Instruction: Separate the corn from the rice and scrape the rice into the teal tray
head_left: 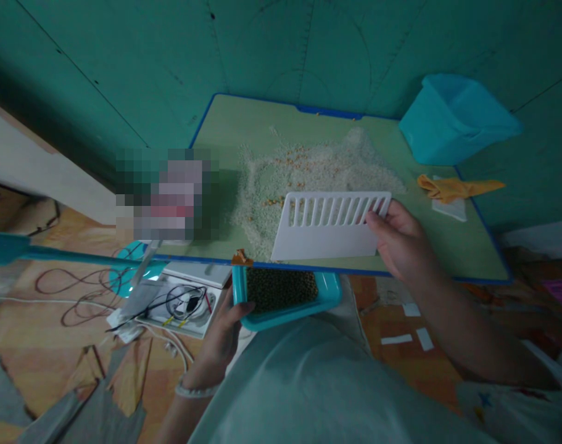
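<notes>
My right hand (398,240) grips the right end of a white slotted scraper (329,227), held on edge near the front rim of a green board with a blue border (470,246). Behind the scraper lies a spread of white grains (318,169) mixed with a few yellow ones. My left hand (225,333) holds a teal rectangular tray (329,290) just below the board's front edge. The tray contains dark green beans (281,290).
A teal bin (456,117) stands at the board's far right corner. A yellow cloth (451,187) lies on the board's right side. Lower left, an open white box (188,302) holds cables. Loose wires trail on the orange floor. A blurred patch covers the board's left edge.
</notes>
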The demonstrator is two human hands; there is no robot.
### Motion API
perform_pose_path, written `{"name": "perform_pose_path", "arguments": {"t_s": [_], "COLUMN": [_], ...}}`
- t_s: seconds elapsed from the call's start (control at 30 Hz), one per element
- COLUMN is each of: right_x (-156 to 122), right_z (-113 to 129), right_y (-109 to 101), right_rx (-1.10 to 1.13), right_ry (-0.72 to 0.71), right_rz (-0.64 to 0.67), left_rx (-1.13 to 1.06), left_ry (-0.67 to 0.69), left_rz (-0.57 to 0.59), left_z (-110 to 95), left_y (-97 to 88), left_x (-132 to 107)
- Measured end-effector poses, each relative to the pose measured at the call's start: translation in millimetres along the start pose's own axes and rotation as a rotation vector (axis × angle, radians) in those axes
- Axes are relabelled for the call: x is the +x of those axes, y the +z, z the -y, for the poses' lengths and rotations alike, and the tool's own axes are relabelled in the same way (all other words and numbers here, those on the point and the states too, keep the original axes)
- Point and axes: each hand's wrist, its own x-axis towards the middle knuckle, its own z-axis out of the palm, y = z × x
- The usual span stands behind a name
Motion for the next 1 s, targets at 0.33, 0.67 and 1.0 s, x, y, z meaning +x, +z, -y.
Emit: {"name": "perform_pose_path", "arguments": {"t_s": [0.33,0.67,1.0], "right_x": [-1.6,-12.2,-56.2], "right_z": [-4.7,4.1,-13.0], "right_y": [-3.7,-3.5,13.7], "right_rx": [-0.020,0.028,0.019], "right_ry": [-0.018,0.027,0.022], "right_rz": [-0.008,-0.038,0.023], "left_rx": [-0.002,-0.008,0.004], "left_ry": [0.011,-0.011,-0.074], "left_rz": [-0.038,-0.040,-0.089], "left_z": [-1.4,2.1,2.0], "left_y": [3.9,0.6,-2.8], "left_x": [-1.1,0.5,2.5]}}
